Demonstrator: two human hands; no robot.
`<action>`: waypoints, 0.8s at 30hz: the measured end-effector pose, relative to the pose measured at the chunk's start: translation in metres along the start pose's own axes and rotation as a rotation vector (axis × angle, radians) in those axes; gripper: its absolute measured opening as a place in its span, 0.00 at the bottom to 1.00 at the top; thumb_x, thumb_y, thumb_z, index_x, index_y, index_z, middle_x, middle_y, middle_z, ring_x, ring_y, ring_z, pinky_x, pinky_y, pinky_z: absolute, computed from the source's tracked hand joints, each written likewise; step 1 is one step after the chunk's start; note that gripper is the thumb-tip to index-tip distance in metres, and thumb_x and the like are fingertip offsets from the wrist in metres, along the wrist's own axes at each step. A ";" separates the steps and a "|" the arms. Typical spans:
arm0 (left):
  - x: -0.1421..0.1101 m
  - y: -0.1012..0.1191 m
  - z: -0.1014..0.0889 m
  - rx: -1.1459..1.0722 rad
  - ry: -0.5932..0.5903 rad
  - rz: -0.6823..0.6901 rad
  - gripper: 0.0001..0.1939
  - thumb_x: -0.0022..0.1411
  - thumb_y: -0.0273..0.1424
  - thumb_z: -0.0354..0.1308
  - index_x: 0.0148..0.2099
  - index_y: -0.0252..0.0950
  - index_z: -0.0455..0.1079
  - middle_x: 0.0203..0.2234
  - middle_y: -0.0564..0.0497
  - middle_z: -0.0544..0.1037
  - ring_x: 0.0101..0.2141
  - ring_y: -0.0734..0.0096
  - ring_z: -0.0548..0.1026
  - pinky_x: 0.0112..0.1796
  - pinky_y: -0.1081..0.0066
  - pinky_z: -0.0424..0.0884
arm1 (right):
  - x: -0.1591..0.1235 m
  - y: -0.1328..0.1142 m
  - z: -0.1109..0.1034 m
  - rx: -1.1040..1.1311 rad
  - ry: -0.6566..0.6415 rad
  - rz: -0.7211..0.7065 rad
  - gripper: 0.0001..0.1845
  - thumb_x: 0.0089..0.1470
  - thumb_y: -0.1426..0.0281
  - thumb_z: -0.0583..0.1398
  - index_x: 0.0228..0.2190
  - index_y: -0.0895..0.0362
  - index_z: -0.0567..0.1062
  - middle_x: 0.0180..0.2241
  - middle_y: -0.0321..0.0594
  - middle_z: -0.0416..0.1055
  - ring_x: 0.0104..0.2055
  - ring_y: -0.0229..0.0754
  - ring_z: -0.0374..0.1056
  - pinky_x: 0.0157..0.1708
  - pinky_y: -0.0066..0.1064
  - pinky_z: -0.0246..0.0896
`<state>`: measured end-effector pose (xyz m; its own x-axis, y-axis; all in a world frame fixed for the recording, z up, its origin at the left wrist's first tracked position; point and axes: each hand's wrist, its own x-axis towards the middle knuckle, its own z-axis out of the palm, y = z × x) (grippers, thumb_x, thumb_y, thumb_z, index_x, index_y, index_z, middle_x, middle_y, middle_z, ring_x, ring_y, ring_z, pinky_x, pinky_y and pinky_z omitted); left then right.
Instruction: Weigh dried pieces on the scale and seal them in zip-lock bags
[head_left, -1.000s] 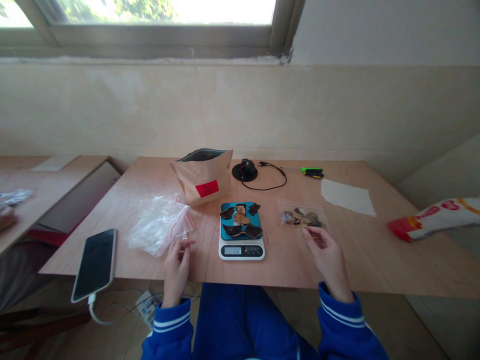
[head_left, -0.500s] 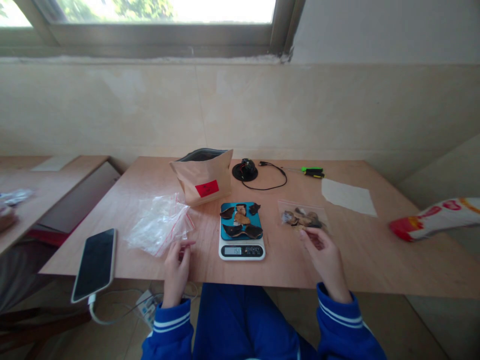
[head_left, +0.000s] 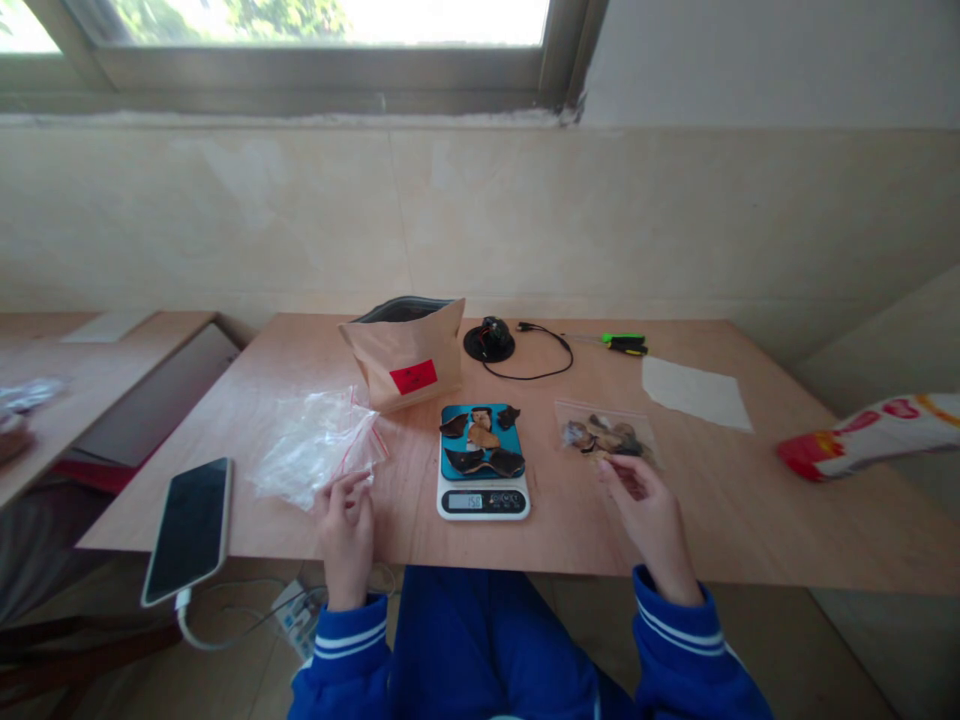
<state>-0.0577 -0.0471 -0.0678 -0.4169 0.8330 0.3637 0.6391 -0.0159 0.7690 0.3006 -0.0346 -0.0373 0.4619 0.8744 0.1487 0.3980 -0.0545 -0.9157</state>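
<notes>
My left hand [head_left: 347, 530] is at the near edge of a pile of clear zip bags [head_left: 304, 450]. Its fingers are loosely curled and apart, with nothing visible in them. My right hand [head_left: 651, 515] has its thumb and forefinger pinched at the lower edge of a clear zip bag of dried mushroom-like pieces [head_left: 611, 436]; what is between the fingertips is too small to make out. Between my hands stands a kitchen scale [head_left: 484, 503] with a blue plate, its display reading about 158, decimal point unclear. Several dark and tan dried pieces [head_left: 484, 438] lie on it.
Behind the scale are an open kraft pouch [head_left: 409, 360], a black round-based device [head_left: 490, 342] with a cable, and screwdrivers [head_left: 626, 345]. White paper [head_left: 697, 393] and a red-white packet [head_left: 870, 437] lie right. A phone [head_left: 187, 530] overhangs the left front edge, cable attached.
My left hand has shifted slightly left and its fingers have lifted and turned toward the clear bags. My right hand and the scale stay as they were.
</notes>
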 end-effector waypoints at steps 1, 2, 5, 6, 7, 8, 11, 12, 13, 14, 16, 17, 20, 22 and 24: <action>0.002 0.001 -0.001 0.027 0.053 0.014 0.13 0.62 0.35 0.51 0.45 0.36 0.70 0.42 0.44 0.69 0.41 0.63 0.71 0.40 0.62 0.72 | 0.000 -0.001 0.000 0.007 0.003 -0.002 0.29 0.42 0.44 0.62 0.31 0.57 0.75 0.28 0.45 0.75 0.29 0.44 0.70 0.31 0.37 0.68; 0.004 0.001 -0.002 0.043 0.087 0.020 0.13 0.62 0.35 0.51 0.46 0.36 0.70 0.42 0.44 0.69 0.41 0.62 0.71 0.42 0.61 0.72 | 0.000 -0.003 0.000 0.024 0.006 0.000 0.29 0.42 0.44 0.63 0.31 0.57 0.75 0.28 0.45 0.75 0.28 0.44 0.70 0.30 0.37 0.68; 0.011 0.000 -0.007 0.036 0.094 0.005 0.13 0.62 0.36 0.51 0.45 0.36 0.70 0.41 0.45 0.69 0.40 0.63 0.71 0.41 0.61 0.72 | 0.006 -0.022 0.007 0.116 -0.015 -0.001 0.27 0.42 0.46 0.64 0.31 0.58 0.74 0.27 0.45 0.75 0.28 0.44 0.71 0.29 0.36 0.68; 0.012 -0.001 -0.008 0.028 0.085 -0.004 0.13 0.62 0.36 0.51 0.45 0.37 0.70 0.41 0.45 0.69 0.40 0.63 0.71 0.41 0.61 0.72 | 0.010 -0.034 0.012 0.146 -0.036 -0.023 0.26 0.43 0.47 0.64 0.32 0.58 0.74 0.27 0.44 0.75 0.29 0.44 0.71 0.29 0.35 0.68; 0.013 -0.002 -0.008 0.022 0.080 -0.011 0.13 0.62 0.36 0.50 0.44 0.37 0.70 0.41 0.45 0.69 0.40 0.63 0.71 0.41 0.61 0.72 | 0.015 -0.050 0.018 0.167 -0.064 -0.065 0.25 0.44 0.48 0.64 0.32 0.58 0.74 0.28 0.44 0.75 0.29 0.44 0.71 0.29 0.34 0.68; 0.012 -0.003 -0.009 0.018 0.076 -0.016 0.13 0.62 0.36 0.50 0.44 0.37 0.70 0.40 0.46 0.69 0.40 0.63 0.71 0.41 0.61 0.72 | 0.022 -0.069 0.025 0.174 -0.090 -0.129 0.23 0.46 0.50 0.63 0.33 0.58 0.75 0.29 0.44 0.75 0.30 0.44 0.71 0.29 0.34 0.68; 0.009 -0.007 -0.008 0.001 0.058 -0.012 0.12 0.62 0.36 0.50 0.43 0.37 0.70 0.40 0.45 0.70 0.40 0.61 0.71 0.43 0.59 0.71 | 0.047 -0.135 0.054 0.134 -0.184 -0.406 0.17 0.53 0.56 0.61 0.35 0.56 0.75 0.30 0.40 0.75 0.29 0.39 0.68 0.30 0.30 0.66; 0.007 -0.008 -0.007 -0.002 0.049 -0.007 0.12 0.62 0.36 0.50 0.42 0.37 0.70 0.39 0.45 0.70 0.40 0.61 0.71 0.44 0.58 0.71 | 0.057 -0.157 0.066 0.116 -0.197 -0.505 0.15 0.54 0.57 0.60 0.34 0.56 0.75 0.29 0.38 0.74 0.28 0.37 0.67 0.29 0.29 0.64; 0.005 -0.009 -0.006 -0.003 0.041 -0.003 0.12 0.62 0.37 0.50 0.42 0.37 0.70 0.39 0.45 0.70 0.41 0.60 0.71 0.44 0.57 0.70 | 0.067 -0.178 0.078 0.099 -0.222 -0.592 0.13 0.55 0.59 0.60 0.34 0.56 0.75 0.29 0.37 0.73 0.28 0.36 0.66 0.29 0.28 0.64; 0.003 -0.010 -0.005 -0.004 0.035 0.000 0.12 0.62 0.37 0.50 0.42 0.37 0.70 0.39 0.45 0.70 0.41 0.60 0.71 0.44 0.57 0.70 | 0.076 -0.196 0.091 0.090 -0.244 -0.665 0.12 0.56 0.60 0.60 0.34 0.56 0.76 0.29 0.36 0.73 0.27 0.35 0.65 0.29 0.27 0.63; 0.002 -0.012 -0.005 -0.011 0.030 0.001 0.12 0.62 0.37 0.50 0.42 0.37 0.70 0.39 0.45 0.70 0.41 0.59 0.71 0.44 0.56 0.70 | 0.093 -0.221 0.115 0.060 -0.300 -0.791 0.11 0.57 0.63 0.59 0.36 0.57 0.76 0.30 0.36 0.72 0.26 0.33 0.63 0.30 0.27 0.61; 0.002 -0.013 -0.006 -0.015 0.029 0.001 0.12 0.62 0.37 0.50 0.42 0.37 0.70 0.39 0.45 0.70 0.41 0.59 0.71 0.43 0.57 0.70 | 0.100 -0.229 0.125 0.025 -0.340 -0.851 0.10 0.57 0.65 0.60 0.36 0.58 0.77 0.31 0.36 0.71 0.27 0.33 0.63 0.32 0.28 0.61; 0.003 -0.017 -0.011 -0.023 0.035 -0.007 0.13 0.62 0.37 0.50 0.43 0.38 0.70 0.40 0.45 0.71 0.42 0.59 0.70 0.43 0.57 0.70 | 0.111 -0.233 0.142 -0.063 -0.444 -0.953 0.09 0.55 0.68 0.62 0.37 0.58 0.78 0.34 0.38 0.69 0.32 0.35 0.64 0.37 0.30 0.61; 0.005 -0.021 -0.015 -0.013 0.039 -0.014 0.13 0.62 0.37 0.50 0.43 0.39 0.70 0.40 0.45 0.71 0.42 0.58 0.70 0.42 0.58 0.70 | 0.111 -0.227 0.143 -0.054 -0.439 -0.937 0.10 0.56 0.67 0.61 0.39 0.58 0.77 0.36 0.39 0.69 0.34 0.35 0.65 0.37 0.29 0.62; 0.005 -0.025 -0.019 0.010 0.046 -0.010 0.12 0.61 0.37 0.50 0.43 0.39 0.70 0.40 0.45 0.71 0.43 0.58 0.70 0.43 0.57 0.69 | 0.106 -0.216 0.136 -0.017 -0.392 -0.879 0.11 0.59 0.67 0.57 0.40 0.58 0.76 0.37 0.39 0.69 0.32 0.34 0.64 0.35 0.28 0.62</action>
<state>-0.0885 -0.0527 -0.0751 -0.4521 0.8070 0.3801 0.6415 -0.0020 0.7672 0.1559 0.1359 0.1253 -0.3038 0.7050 0.6409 0.4883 0.6928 -0.5306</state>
